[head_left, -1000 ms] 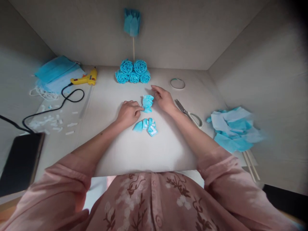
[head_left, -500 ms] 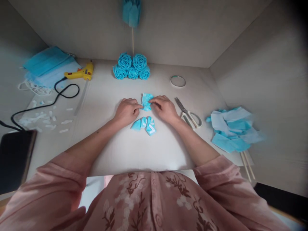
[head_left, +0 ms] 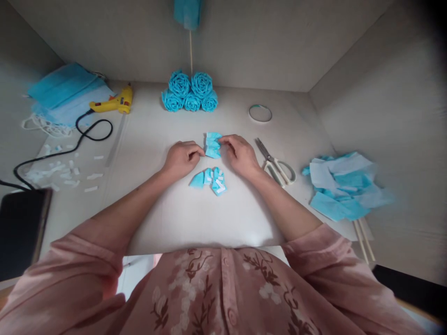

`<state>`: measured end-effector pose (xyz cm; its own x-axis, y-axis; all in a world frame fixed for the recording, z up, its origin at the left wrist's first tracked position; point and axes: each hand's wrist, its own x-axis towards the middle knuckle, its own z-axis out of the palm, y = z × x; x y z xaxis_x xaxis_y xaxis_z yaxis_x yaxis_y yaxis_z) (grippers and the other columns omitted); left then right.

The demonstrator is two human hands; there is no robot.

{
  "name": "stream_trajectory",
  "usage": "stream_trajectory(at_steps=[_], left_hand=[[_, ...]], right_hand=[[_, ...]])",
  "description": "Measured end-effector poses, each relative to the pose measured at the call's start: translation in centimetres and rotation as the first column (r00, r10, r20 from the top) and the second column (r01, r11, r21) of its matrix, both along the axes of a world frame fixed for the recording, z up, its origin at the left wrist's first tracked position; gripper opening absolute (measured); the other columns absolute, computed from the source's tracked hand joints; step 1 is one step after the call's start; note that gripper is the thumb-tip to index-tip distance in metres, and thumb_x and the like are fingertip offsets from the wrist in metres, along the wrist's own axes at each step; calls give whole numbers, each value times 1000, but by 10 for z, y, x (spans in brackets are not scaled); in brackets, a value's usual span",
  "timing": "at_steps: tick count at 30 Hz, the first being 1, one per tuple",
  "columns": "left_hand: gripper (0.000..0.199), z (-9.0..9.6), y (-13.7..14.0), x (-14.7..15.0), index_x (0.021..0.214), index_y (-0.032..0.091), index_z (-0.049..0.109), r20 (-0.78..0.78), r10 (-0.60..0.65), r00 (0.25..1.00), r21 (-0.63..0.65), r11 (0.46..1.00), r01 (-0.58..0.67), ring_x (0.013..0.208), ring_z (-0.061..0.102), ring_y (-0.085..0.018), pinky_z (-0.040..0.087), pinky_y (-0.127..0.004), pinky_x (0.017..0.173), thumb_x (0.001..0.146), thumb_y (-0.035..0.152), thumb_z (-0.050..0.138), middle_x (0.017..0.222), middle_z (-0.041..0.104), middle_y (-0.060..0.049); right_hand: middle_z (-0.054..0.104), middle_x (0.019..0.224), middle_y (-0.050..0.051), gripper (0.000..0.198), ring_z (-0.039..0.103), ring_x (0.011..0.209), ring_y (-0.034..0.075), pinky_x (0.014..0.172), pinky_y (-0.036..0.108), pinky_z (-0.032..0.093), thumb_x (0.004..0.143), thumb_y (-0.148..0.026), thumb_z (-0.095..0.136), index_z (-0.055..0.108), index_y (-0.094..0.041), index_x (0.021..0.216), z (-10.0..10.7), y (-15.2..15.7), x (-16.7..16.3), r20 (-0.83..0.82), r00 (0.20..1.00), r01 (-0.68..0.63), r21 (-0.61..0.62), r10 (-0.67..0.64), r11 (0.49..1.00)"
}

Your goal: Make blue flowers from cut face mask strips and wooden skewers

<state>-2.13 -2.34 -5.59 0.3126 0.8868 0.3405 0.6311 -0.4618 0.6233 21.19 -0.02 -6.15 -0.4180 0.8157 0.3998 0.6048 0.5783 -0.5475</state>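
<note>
A crinkled light-blue fabric piece [head_left: 213, 145] lies on the table between my hands. My left hand [head_left: 184, 159] rests at its lower left, fingers curled together, with the fingertips close to the corner; anything inside them is hidden. On the other side, my right hand [head_left: 241, 156] has its fingertips closed on the piece's right edge, though the thumb is mostly out of sight. Just below lie small folded blue pieces [head_left: 197, 179] with white strips [head_left: 220, 187] on them. White-handled scissors [head_left: 274, 163] lie right of my right hand.
Several blue fabric roses [head_left: 192, 101] are stacked at the back, near a blue bloom [head_left: 187, 14] on a stick. Left are face masks [head_left: 68, 90], a yellow glue gun [head_left: 115, 102], white scraps [head_left: 66, 172] and a phone [head_left: 23, 228]. Right are a tape roll [head_left: 260, 113] and blue-white cuttings [head_left: 344, 186].
My left fingertips have drawn slightly left from the blue piece's corner. My right fingers have shifted up along its right edge. The whole view has tilted slightly.
</note>
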Motion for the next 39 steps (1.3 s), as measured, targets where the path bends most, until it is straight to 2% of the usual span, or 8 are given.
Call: stream_trajectory(at_steps=[5, 11, 15, 22, 27, 31, 34, 39], left_hand=[[29, 1, 0, 1, 90, 19, 77, 74, 61, 995, 54, 996, -65, 66, 59, -14, 44, -28, 66, 81, 13, 50, 79, 72, -2], [38, -2, 2, 0, 106, 22, 81, -158, 1, 987, 166, 986, 26, 77, 64, -20, 44, -35, 75, 87, 15, 49, 80, 71, -5], [39, -4, 2, -1, 103, 24, 82, -255, 22, 967, 147, 989, 16, 84, 66, -23, 43, -38, 78, 86, 13, 49, 86, 73, -6], [37, -3, 3, 0, 102, 24, 82, -296, 23, 955, 102, 995, 7, 87, 66, -24, 42, -38, 80, 86, 14, 50, 86, 74, -6], [27, 1, 3, 2, 98, 23, 81, -298, 25, 954, 58, 998, -8, 88, 67, -25, 43, -39, 82, 86, 21, 57, 85, 74, -6], [19, 5, 3, 3, 87, 22, 77, -317, 14, 948, 34, 999, -3, 86, 67, -25, 43, -39, 82, 86, 21, 59, 81, 73, -5], [14, 7, 3, 4, 81, 21, 73, -306, 25, 952, 22, 1000, -19, 86, 68, -24, 42, -38, 82, 85, 20, 60, 79, 73, -4], [7, 7, 1, 4, 87, 20, 67, -230, 91, 969, -6, 995, -95, 75, 65, -21, 43, -38, 84, 83, 22, 61, 73, 69, 0]], right_hand=[[72, 98, 8, 33, 65, 94, 22, 88, 36, 50, 82, -4, 43, 69, -20, 93, -2, 0, 0, -74, 997, 8, 37, -5, 999], [70, 91, 6, 30, 66, 89, 21, 84, 36, 50, 80, -5, 45, 70, -21, 77, 1, -4, -3, -132, 991, -13, 23, 16, 1000], [71, 92, 7, 31, 67, 90, 22, 85, 36, 51, 81, -7, 44, 71, -21, 81, 2, -5, -4, -131, 991, -6, 17, 9, 1000], [72, 94, 8, 27, 66, 91, 22, 85, 36, 50, 84, -11, 44, 70, -20, 87, 5, -6, -4, -89, 996, 3, 16, -2, 1000], [75, 96, 7, 22, 67, 92, 25, 86, 39, 48, 85, -20, 55, 70, -20, 101, 9, -9, -7, 51, 999, 18, -32, -16, 999], [77, 111, 8, 33, 66, 106, 30, 94, 44, 46, 81, -22, 64, 69, -21, 114, 12, -11, -10, 138, 989, -43, -55, 51, 998], [75, 123, 8, 37, 64, 114, 32, 97, 46, 45, 84, -20, 62, 67, -21, 121, 13, -12, -10, 165, 984, -61, -61, 70, 996], [74, 123, 9, 38, 64, 113, 32, 97, 46, 46, 86, -24, 63, 65, -19, 124, 13, -10, -9, 141, 987, -65, -72, 74, 995]])
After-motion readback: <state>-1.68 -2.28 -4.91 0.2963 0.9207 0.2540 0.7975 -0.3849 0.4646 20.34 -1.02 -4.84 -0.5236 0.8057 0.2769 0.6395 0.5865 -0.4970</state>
